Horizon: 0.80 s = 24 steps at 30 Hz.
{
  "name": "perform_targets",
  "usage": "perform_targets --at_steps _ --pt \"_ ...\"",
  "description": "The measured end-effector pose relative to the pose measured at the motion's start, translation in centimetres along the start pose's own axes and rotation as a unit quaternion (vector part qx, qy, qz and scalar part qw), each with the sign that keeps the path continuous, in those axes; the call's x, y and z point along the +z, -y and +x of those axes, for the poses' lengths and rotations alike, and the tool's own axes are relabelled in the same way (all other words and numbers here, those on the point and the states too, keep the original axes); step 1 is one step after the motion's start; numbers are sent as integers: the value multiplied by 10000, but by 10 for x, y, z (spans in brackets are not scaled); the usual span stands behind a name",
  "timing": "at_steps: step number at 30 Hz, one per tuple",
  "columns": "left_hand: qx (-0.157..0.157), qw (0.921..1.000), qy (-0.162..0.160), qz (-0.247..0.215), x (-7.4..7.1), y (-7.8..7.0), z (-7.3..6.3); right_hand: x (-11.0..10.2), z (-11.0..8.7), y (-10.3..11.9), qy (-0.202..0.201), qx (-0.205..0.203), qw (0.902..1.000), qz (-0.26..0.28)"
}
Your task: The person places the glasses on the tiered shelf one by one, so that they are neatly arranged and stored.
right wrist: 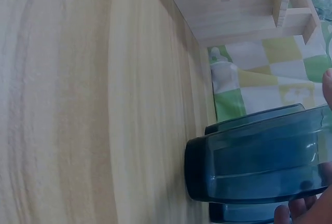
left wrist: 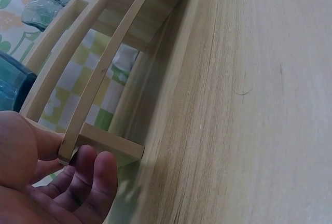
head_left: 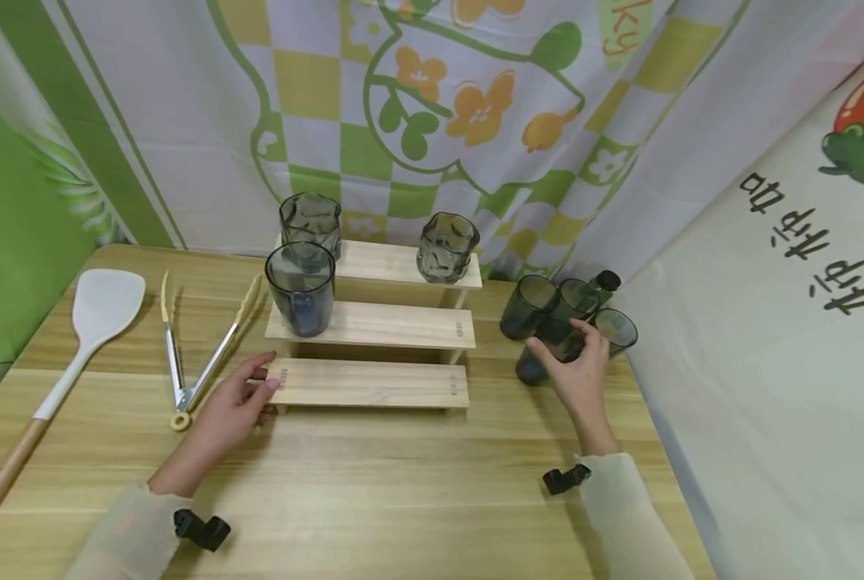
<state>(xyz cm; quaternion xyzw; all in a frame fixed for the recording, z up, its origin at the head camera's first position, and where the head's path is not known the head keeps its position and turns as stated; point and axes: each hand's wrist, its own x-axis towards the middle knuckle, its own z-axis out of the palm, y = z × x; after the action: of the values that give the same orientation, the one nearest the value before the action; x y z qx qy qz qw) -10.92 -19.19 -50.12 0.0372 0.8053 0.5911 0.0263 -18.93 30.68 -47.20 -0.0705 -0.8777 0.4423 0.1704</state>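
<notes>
Pale sleeves [head_left: 123, 532] nearest; left-hand grip [head_left: 232, 404] pinches wooden rack's lowest step [head_left: 370, 383]; right-hand grip [head_left: 580, 379], part-open, curled round dark glass [right wrist: 257, 156].

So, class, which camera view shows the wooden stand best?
The head view: all three tiers of the wooden stand show from above, within the frame. The left wrist view shows it close and slanted, cut off at the top, with the left hand pinching its edge; the right wrist view catches only part, at the top edge.
</notes>
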Motion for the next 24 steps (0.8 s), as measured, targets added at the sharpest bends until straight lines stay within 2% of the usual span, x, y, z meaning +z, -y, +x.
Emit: perform_targets --at_steps 3,6,9,16,20,24 --pt "19 10000 -3 35 0 1 0 1 1 -2 75 -34 9981 606" --pt "11 10000 1 70 0 0 0 0 2 -4 307 111 9899 1376" --pt "-24 10000 -1 88 0 0 1 -2 2 -4 554 302 9816 1802" --pt "-77 10000 17 12 -1 0 0 -4 0 -10 875 541 9739 2021" --pt "-102 9999 26 -59 0 0 0 -3 -1 -13 838 628 9710 2148" --pt "-119 9999 17 -78 0 0 1 -2 -1 -14 698 548 9685 2325"
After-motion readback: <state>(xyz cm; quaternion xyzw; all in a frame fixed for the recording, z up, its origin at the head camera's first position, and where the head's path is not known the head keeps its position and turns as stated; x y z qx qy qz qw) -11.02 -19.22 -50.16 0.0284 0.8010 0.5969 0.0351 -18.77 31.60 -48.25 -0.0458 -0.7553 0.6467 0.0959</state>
